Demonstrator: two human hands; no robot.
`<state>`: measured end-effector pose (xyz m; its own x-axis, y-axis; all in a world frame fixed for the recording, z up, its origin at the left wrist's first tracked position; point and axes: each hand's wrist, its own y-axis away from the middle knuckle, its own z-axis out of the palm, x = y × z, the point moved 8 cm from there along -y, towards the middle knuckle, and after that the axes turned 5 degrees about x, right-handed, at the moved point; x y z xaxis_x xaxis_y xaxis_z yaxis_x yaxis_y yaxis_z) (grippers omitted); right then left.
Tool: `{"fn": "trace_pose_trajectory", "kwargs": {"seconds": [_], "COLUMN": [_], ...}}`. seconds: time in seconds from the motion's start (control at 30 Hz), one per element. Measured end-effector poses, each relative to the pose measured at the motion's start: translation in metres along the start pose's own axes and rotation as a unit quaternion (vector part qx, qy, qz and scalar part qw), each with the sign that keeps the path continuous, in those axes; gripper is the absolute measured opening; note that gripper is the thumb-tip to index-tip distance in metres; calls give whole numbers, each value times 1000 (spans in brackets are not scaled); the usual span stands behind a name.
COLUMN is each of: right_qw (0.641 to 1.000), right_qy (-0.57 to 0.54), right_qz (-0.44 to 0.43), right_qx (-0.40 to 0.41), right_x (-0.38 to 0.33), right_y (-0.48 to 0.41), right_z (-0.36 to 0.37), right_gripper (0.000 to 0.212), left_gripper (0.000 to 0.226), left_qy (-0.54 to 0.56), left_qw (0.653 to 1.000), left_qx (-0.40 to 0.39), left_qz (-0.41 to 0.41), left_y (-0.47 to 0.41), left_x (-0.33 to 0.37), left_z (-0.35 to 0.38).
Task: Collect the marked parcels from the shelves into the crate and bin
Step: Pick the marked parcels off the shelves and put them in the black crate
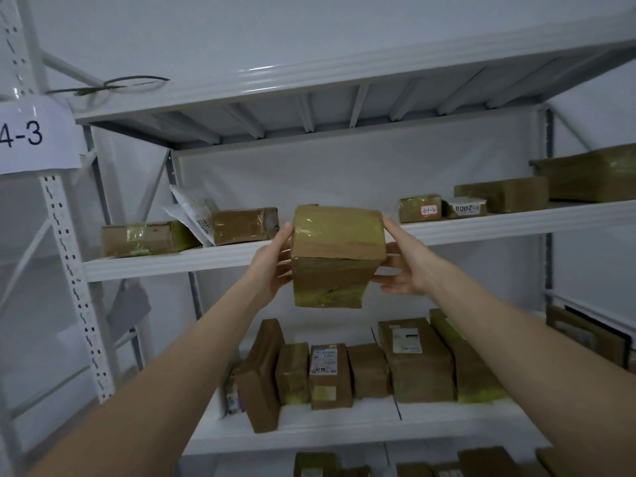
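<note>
Two bare forearms reach up and forward. The left hand [272,266] clasps the parcel's left side, thumb up along the edge and fingers curled round it. The right hand [406,266] holds the opposite side, thumb high on the edge and fingers reaching in below. The parcel [337,256] hangs in the air between them, in front of the middle shelf's front lip [481,225] and off the board. Its tape-wrapped face tilts up toward the camera and a brown face drops below. Foreshortening hides which way its long axis runs. Below stands a row of upright parcels [344,370]. On the middle shelf behind are a brown box [246,225] and white mailer [192,215] to the left, and a small red-labelled box [420,208] to the right. A post tag [20,136] reads "4-3".
</note>
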<state>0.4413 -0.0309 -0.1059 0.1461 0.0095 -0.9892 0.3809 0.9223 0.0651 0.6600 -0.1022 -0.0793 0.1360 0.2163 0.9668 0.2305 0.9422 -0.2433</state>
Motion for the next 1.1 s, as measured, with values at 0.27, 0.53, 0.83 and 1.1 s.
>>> {"fn": "trace_pose_trajectory", "kwargs": {"seconds": [0.27,0.53,0.83,1.1], "right_qw": [995,995,993,985], "right_qy": [-15,-59,-91,-129], "right_qz": [95,73,73,111], "right_qx": [-24,-39,-28,-24], "right_x": [58,99,146,163], "right_y": [25,34,26,24], "right_z": [0,3,-6,-19], "right_gripper": [80,31,46,25], "left_gripper": [23,18,50,46], "left_qy": [-17,69,14,-5], "left_qw": [996,987,989,980], "left_qx": [-58,-48,-17,-92], "left_qz": [-60,-134,-147,-175], "left_y": [22,35,41,54], "left_x": [-54,-106,-149,-162], "left_z": [-13,-11,-4,17]}}
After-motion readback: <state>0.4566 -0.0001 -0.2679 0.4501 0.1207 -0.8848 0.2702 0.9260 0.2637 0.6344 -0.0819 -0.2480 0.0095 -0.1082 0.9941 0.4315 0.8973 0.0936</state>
